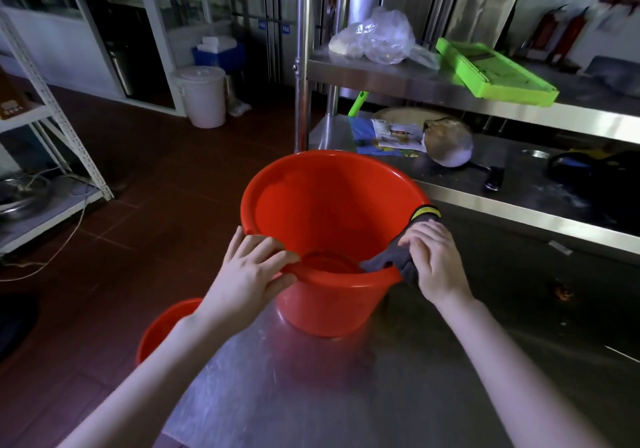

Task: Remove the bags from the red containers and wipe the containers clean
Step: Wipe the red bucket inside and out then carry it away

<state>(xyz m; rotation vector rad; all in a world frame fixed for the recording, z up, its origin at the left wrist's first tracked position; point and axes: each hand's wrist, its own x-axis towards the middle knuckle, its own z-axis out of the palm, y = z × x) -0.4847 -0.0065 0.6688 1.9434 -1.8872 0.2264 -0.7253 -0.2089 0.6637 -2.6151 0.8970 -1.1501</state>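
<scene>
A red bucket stands on the steel table in front of me, with no bag inside it. My left hand grips its near-left rim, fingers curled over the edge. My right hand holds a grey cloth with a yellow band against the right rim, the cloth draped over the edge and into the bucket. A second red container sits on the floor to the lower left, partly hidden behind my left forearm. A crumpled clear plastic bag lies on the upper steel shelf.
A green tray lies on the upper shelf. On the lower counter sit printed packets, a round pan and a dark item. A white lidded bucket stands on the tiled floor, a white rack at left.
</scene>
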